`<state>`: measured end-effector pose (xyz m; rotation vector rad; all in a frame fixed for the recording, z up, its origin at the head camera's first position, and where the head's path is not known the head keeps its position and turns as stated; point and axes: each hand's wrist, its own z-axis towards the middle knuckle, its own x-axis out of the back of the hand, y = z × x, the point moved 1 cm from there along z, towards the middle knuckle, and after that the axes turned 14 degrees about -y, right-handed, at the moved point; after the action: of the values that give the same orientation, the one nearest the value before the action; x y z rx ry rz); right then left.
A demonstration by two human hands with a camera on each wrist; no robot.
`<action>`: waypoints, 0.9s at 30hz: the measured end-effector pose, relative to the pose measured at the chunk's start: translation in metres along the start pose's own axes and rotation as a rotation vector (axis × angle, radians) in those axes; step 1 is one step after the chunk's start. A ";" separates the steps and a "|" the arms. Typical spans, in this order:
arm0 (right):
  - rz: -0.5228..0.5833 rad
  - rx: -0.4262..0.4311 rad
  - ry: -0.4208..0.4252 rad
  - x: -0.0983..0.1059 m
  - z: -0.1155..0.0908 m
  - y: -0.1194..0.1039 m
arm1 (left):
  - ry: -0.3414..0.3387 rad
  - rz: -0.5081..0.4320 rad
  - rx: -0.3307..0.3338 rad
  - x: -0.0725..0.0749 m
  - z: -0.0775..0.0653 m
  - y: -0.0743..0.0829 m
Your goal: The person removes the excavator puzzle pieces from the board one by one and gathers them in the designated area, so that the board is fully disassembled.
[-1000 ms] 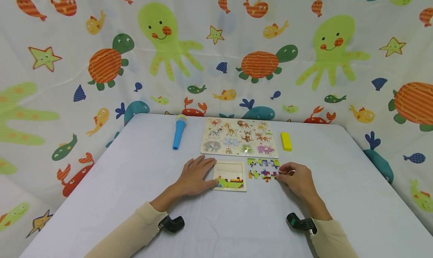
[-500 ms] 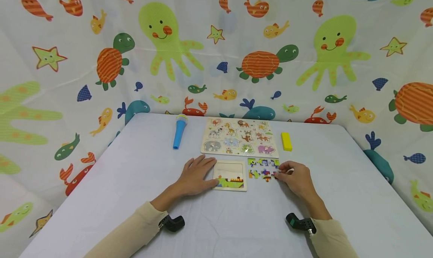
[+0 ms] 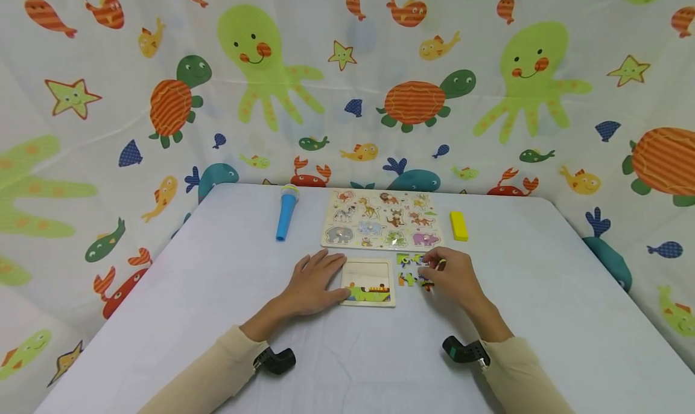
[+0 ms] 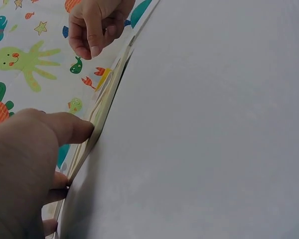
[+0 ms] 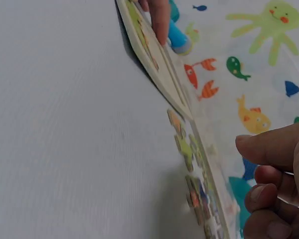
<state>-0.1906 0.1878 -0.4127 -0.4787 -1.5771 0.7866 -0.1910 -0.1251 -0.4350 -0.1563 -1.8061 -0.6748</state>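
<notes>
My left hand (image 3: pixel 309 284) rests by the left edge of a small wooden puzzle tray (image 3: pixel 368 306), its thumb on the near left corner. In the left wrist view the thumb (image 4: pixel 72 128) presses the edge. The tray's lower part holds green and orange picture pieces (image 3: pixel 369 293); its upper part shows bare wood. My right hand (image 3: pixel 450 281) hovers with bent fingers over loose jigsaw pieces (image 3: pixel 407 279) right of the tray and hides some. A small brown and yellow patch shows between its fingers; I cannot tell whether it is a held piece.
Behind the tray lies a wooden animal puzzle board (image 3: pixel 380 219). A blue toy microphone (image 3: pixel 285 215) lies at the back left, a yellow block (image 3: pixel 458 226) at the right. White cloth covers the table (image 3: pixel 347 366); a sea-animal curtain (image 3: pixel 336 148) hangs behind.
My right hand has moved left and slightly up from the right-hand edge of the loose pieces and now covers several of them. The left hand and the tray have stayed in place.
</notes>
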 end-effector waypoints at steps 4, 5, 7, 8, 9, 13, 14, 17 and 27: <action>0.018 0.061 -0.023 -0.007 0.004 -0.016 | 0.005 -0.009 0.003 0.002 -0.001 0.000; 0.018 0.072 -0.031 -0.010 0.005 -0.020 | 0.003 -0.011 0.004 0.002 -0.001 0.001; 0.020 0.094 -0.041 -0.015 0.007 -0.027 | 0.001 -0.016 0.005 0.002 -0.001 0.001; 0.022 0.105 -0.047 -0.018 0.008 -0.030 | -0.002 -0.016 0.004 0.003 -0.001 0.001; 0.021 0.116 -0.052 -0.021 0.009 -0.033 | -0.004 -0.018 0.001 0.003 -0.001 0.000; 0.026 0.158 -0.085 -0.033 0.011 -0.043 | -0.017 -0.027 -0.009 0.004 -0.002 0.000; 0.020 0.162 -0.097 -0.037 0.012 -0.045 | -0.020 -0.030 -0.012 0.004 -0.002 0.000; 0.006 0.178 -0.157 -0.046 0.013 -0.054 | -0.028 -0.034 -0.013 0.004 -0.003 0.000; -0.033 0.183 -0.305 -0.065 0.016 -0.076 | -0.042 -0.031 -0.016 0.004 -0.002 -0.002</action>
<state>-0.1852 0.0875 -0.4038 -0.2059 -1.7667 1.0036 -0.1913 -0.1288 -0.4314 -0.1548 -1.8470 -0.7128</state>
